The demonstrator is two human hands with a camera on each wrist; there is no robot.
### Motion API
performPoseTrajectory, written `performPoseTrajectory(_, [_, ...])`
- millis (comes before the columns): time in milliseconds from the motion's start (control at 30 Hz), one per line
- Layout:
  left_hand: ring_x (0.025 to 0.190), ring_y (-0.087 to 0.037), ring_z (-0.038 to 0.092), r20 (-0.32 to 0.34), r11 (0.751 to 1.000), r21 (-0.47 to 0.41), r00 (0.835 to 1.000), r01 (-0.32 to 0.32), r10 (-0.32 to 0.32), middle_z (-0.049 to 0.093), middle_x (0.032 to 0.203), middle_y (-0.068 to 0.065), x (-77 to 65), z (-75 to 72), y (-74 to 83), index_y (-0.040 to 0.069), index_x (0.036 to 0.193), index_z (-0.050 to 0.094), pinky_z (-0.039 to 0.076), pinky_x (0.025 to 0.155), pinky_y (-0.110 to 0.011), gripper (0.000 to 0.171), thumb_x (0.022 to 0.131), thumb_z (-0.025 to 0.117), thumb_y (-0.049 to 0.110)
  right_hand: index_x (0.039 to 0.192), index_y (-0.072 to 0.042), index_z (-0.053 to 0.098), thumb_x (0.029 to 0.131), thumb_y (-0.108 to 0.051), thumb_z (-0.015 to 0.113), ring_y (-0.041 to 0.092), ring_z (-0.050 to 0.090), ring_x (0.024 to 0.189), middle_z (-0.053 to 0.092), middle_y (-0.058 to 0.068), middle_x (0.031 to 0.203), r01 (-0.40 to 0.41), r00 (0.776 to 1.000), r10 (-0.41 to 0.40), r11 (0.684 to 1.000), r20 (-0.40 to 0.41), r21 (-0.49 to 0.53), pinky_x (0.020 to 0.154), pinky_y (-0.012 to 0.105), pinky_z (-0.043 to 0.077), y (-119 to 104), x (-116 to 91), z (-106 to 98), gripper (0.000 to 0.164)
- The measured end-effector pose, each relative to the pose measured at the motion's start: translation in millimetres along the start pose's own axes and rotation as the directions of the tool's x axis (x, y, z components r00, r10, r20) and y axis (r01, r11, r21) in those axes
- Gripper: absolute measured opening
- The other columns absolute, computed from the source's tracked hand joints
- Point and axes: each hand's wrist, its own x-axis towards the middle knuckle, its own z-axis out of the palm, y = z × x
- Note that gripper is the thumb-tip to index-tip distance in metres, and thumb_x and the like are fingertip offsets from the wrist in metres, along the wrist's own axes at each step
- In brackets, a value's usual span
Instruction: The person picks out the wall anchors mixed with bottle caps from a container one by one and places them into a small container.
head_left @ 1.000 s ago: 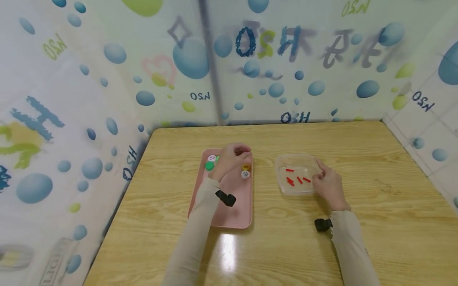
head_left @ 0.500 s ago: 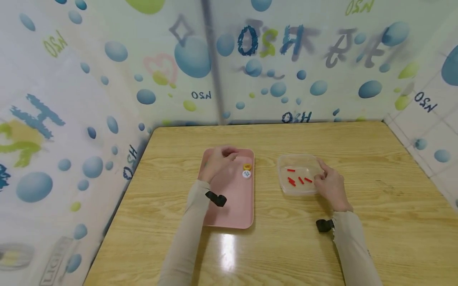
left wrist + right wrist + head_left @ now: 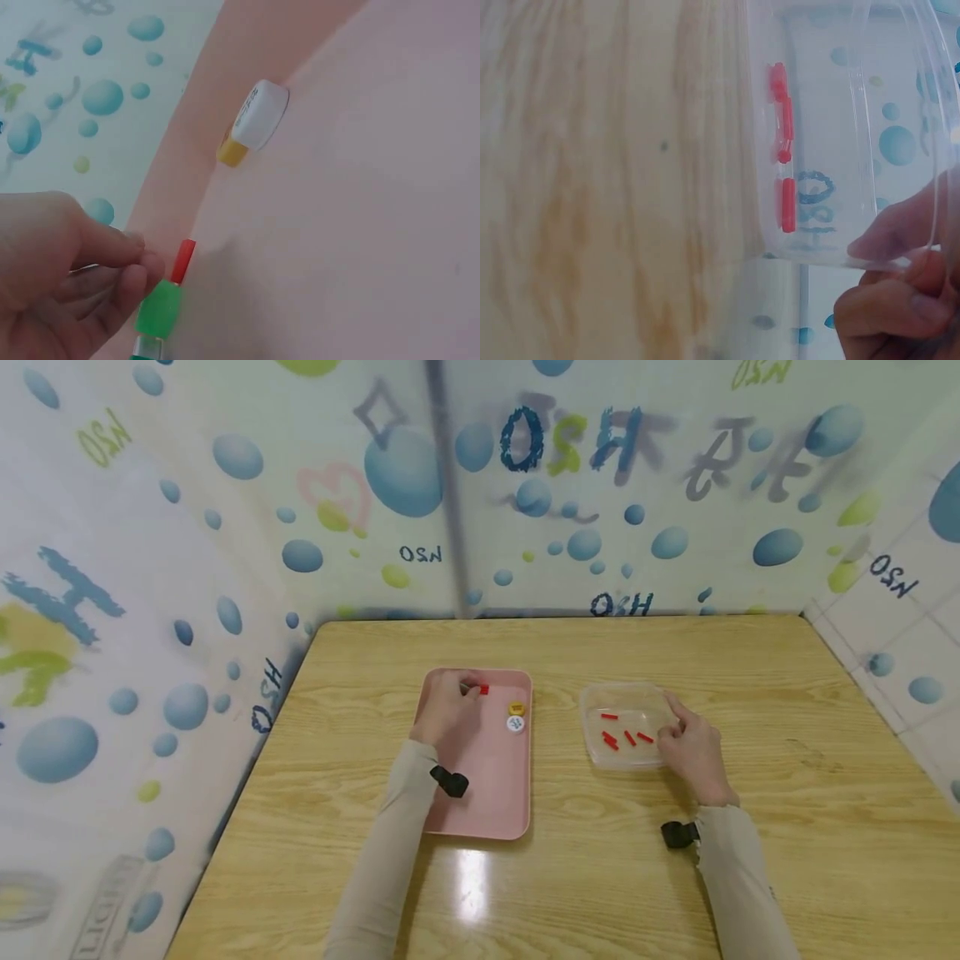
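In the head view my left hand [image 3: 447, 703] reaches over the far end of the pink tray [image 3: 480, 785]. Its thumb and finger meet beside short red pieces [image 3: 484, 690] at the far wall. Close up, one red piece [image 3: 183, 260] lies just past the fingertips, with a translucent green lid-like piece [image 3: 159, 309] behind them; I cannot tell whether anything is pinched. A white cap [image 3: 515, 724] and a yellow cap [image 3: 517, 708] sit by the tray's right wall. My right hand [image 3: 693, 750] grips the right rim of a clear plastic box [image 3: 587, 747] holding several red sticks [image 3: 609, 717].
Both the tray and the box stand on a wood-grain table [image 3: 585, 877], with bare wood between them. Behind and beside the table hangs a bubble-patterned wall covering [image 3: 585, 547]. A black strap with a small block [image 3: 450, 781] is on the left wrist.
My left hand has shifted left and slightly towards me over the tray, and red pieces at its fingertips have come into sight. The right hand keeps its grip on the box.
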Motion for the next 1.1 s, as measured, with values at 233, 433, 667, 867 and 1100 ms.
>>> performPoseTrajectory(233, [0.112, -0.025, 0.069, 0.015, 1.000, 0.025, 1.000, 0.001, -0.001, 0.073, 0.120, -0.013, -0.9, 3.7, -0.2, 0.003, 0.115, 0.076, 0.058, 0.094, -0.041, 0.022, 0.095, 0.067, 0.001, 0.150, -0.002, 0.047, 0.086, -0.002, 0.046, 0.013, 0.027, 0.054, 0.030, -0.004, 0.059, 0.014, 1.000, -0.014, 1.000, -0.023, 0.001, 0.052, 0.031, 0.026, -2, 1, 0, 0.064])
performPoseTrajectory(433, [0.098, -0.022, 0.068, -0.022, 0.994, 0.108, 1.000, -0.019, 0.021, 0.074, 0.104, -0.010, -2.0, 8.1, 0.9, 0.005, 0.101, 0.078, 0.057, 0.088, -0.037, 0.011, 0.093, 0.070, 0.001, 0.151, -0.003, 0.046, 0.087, -0.002, 0.046, 0.012, 0.026, 0.054, 0.030, -0.005, 0.058, 0.007, 1.000, -0.007, 1.000, -0.013, 0.000, 0.051, 0.030, 0.026, -2, 1, 0, 0.065])
performPoseTrajectory(667, [0.101, -0.019, 0.069, -0.016, 0.991, 0.134, 1.000, 0.006, -0.004, 0.075, 0.103, -0.003, -2.9, 11.8, 5.0, 0.008, 0.098, 0.079, 0.058, 0.091, -0.035, 0.010, 0.092, 0.072, 0.003, 0.152, -0.004, 0.045, 0.087, -0.003, 0.046, 0.011, 0.027, 0.053, 0.032, -0.004, 0.059, -0.012, 1.000, 0.013, 1.000, -0.011, 0.002, 0.049, 0.029, 0.027, -2, 1, 0, 0.064])
performPoseTrajectory(867, [0.099, -0.019, 0.070, 0.015, 0.992, 0.128, 1.000, -0.012, 0.010, 0.076, 0.103, -0.005, -3.7, 12.9, 7.5, 0.007, 0.098, 0.078, 0.059, 0.088, -0.035, 0.010, 0.092, 0.072, 0.002, 0.151, -0.002, 0.045, 0.087, -0.003, 0.046, 0.011, 0.028, 0.053, 0.033, -0.003, 0.061, -0.016, 1.000, 0.016, 1.000, -0.007, 0.003, 0.049, 0.028, 0.028, -1, 0, 1, 0.064])
performPoseTrajectory(1100, [0.098, -0.015, 0.068, -0.002, 1.000, 0.018, 1.000, 0.018, -0.018, 0.075, 0.108, -0.001, -2.8, 8.7, 9.9, 0.015, 0.109, 0.078, 0.059, 0.083, -0.035, 0.017, 0.097, 0.068, 0.009, 0.151, -0.002, 0.045, 0.087, -0.002, 0.046, 0.011, 0.026, 0.052, 0.032, -0.003, 0.059, -0.008, 1.000, 0.008, 1.000, -0.020, 0.011, 0.048, 0.028, 0.027, 0, 0, 0, 0.064])
